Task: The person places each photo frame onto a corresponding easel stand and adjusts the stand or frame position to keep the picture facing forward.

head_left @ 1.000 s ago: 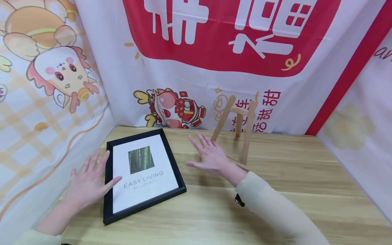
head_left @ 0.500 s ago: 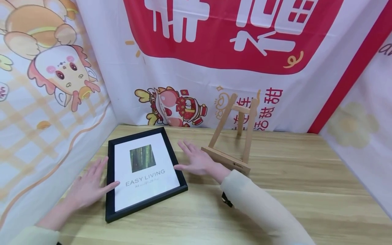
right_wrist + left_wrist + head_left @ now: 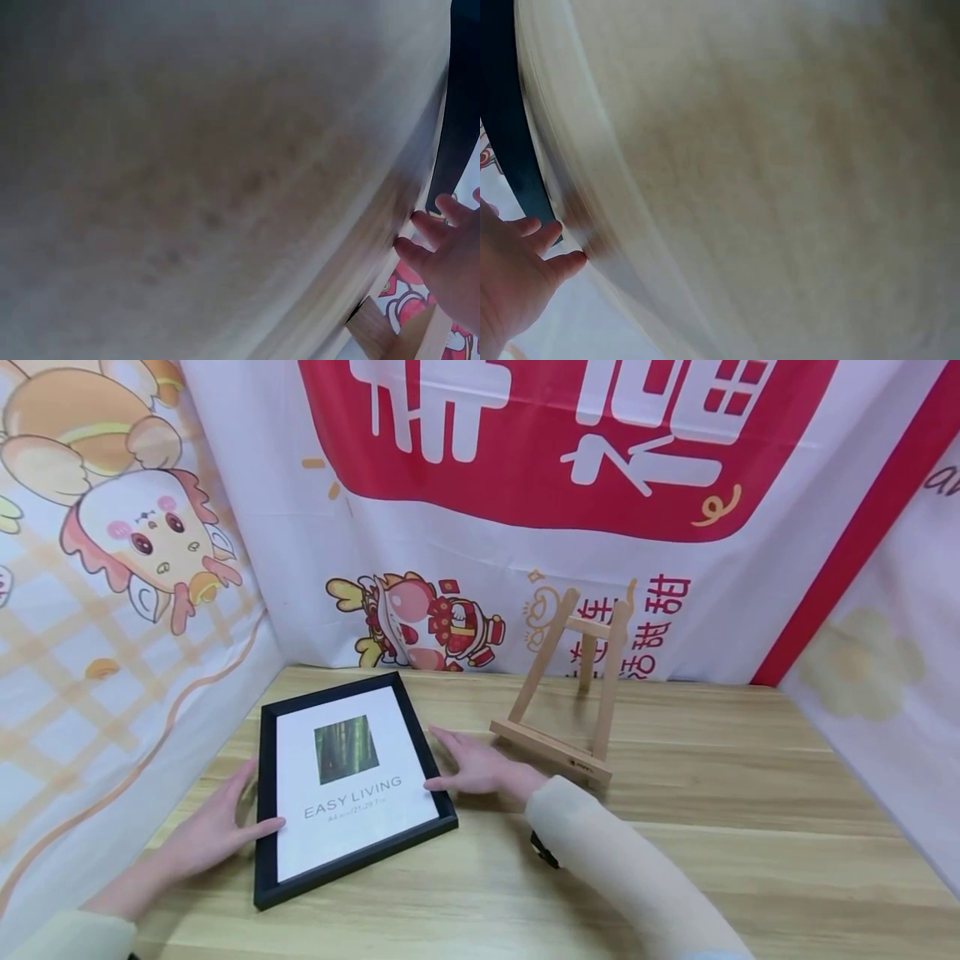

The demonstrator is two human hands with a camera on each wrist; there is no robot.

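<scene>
Slanting in from the near side, two pale sleeves [image 3: 630, 860] lead to a left hand [image 3: 210, 831] and a right hand [image 3: 480, 768] at either side of a black picture frame [image 3: 360, 858], which lies flat on the wooden table [image 3: 787, 777], left of centre. Both hands have free, loosely stretched fingers, lowered along the frame's outer edges, thumbs over its left and right borders; whether the thumbs touch cannot be told. Inside the frame sits a white sheet [image 3: 357, 785] reading "EASY LIVING". Just beyond the right wrist, to the right, stands a wooden easel [image 3: 551, 747], before a printed cloth [image 3: 435, 539] at the far side.
</scene>
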